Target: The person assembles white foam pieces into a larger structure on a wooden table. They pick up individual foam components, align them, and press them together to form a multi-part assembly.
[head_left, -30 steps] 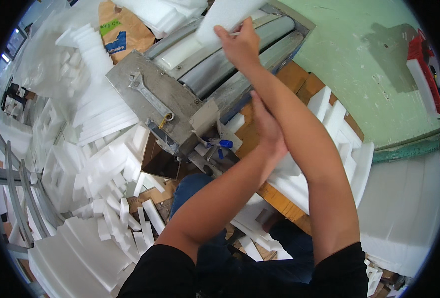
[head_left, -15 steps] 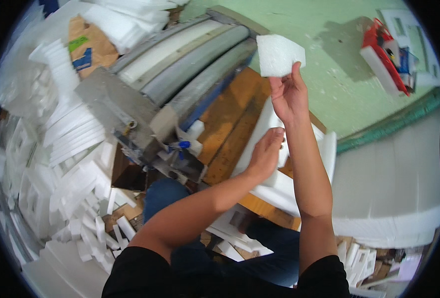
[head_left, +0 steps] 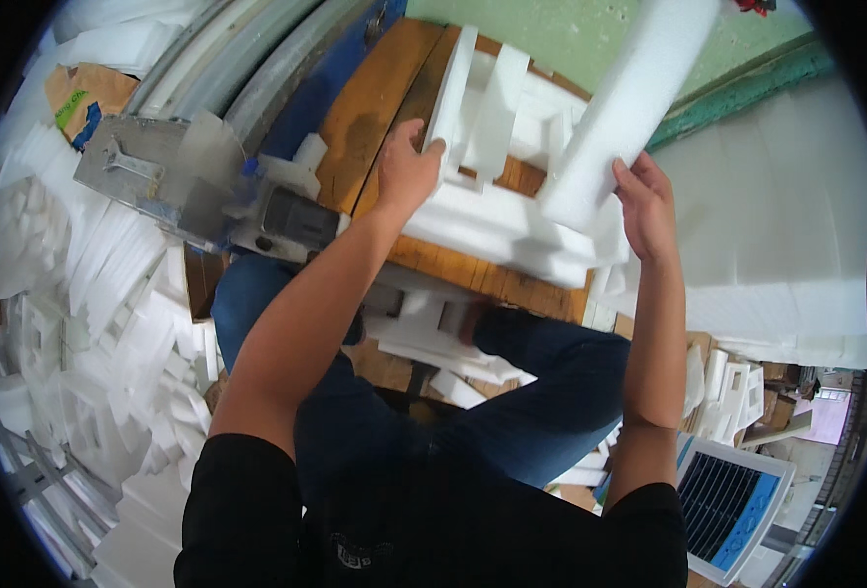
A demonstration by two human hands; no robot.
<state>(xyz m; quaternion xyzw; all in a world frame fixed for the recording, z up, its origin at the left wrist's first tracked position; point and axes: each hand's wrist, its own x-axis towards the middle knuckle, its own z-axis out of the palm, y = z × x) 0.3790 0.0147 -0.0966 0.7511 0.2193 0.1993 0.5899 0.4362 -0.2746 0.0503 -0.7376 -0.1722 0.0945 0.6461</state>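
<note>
A white foam frame [head_left: 492,220] with upright walls and an inner crosspiece [head_left: 497,108] lies on the wooden bench. My left hand [head_left: 409,169] rests against the outside of its left wall, thumb and forefinger apart, not wrapped around it. My right hand [head_left: 647,204] is closed on the edge of a long, thick white foam piece [head_left: 639,93]. This piece slants up and away to the right, its near end over the frame's right side. The fingers behind it are partly hidden.
A machine with long grey rollers [head_left: 247,78] and a metal end plate [head_left: 144,167] stands left of the wooden bench [head_left: 380,93]. White foam offcuts [head_left: 149,343] pile up at the left. A large white foam roll [head_left: 767,225] stands right; a blue-and-white grilled appliance [head_left: 732,505] sits lower right.
The small foam block is gone from my raised right hand, which has come down to a long foam piece. My left hand has moved left to the frame's wall. The view has shifted.
</note>
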